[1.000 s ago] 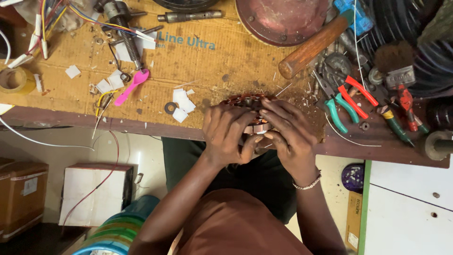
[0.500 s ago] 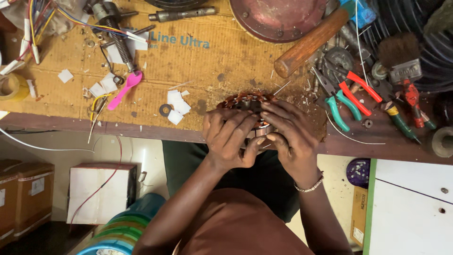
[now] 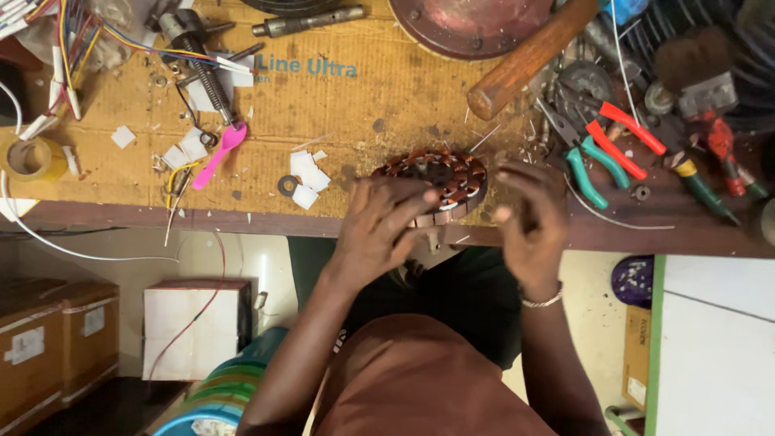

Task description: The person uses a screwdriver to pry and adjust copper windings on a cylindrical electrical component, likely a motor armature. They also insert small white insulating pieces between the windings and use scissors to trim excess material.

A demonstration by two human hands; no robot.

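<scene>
Right hand (image 3: 529, 222) has come off the copper-wound stator (image 3: 436, 179) since the earlier frames, where both hands clasped it; now it hangs just beside the stator's right edge, blurred, fingers loosely spread, holding nothing that can be made out. Left hand (image 3: 383, 230) stays on the stator, fingers curled over its near rim, gripping it.

Stator sits at the front edge of the worktop (image 3: 355, 97), partly overhanging toward the person. Its near half is hidden under the left fingers; only the far arc of coils and the dark centre hole show. It is a round ring tilted slightly toward the camera, so no clear long axis; flat face points up.

Whether the right fingertips touch the stator cannot be told through the blur. A thin wire (image 3: 484, 139) sticks out beyond the stator's far right.

Around: wooden hammer handle (image 3: 529, 58) angled toward the stator, head cut off at the top; red pliers (image 3: 622, 133) and green pliers (image 3: 583, 165) to the right; pink spoon (image 3: 218, 153), white paper scraps (image 3: 305, 182) and a black washer (image 3: 287, 186) to the left; tape roll (image 3: 28, 157) at far left; metal bracelet (image 3: 542, 300) on the right wrist.
</scene>
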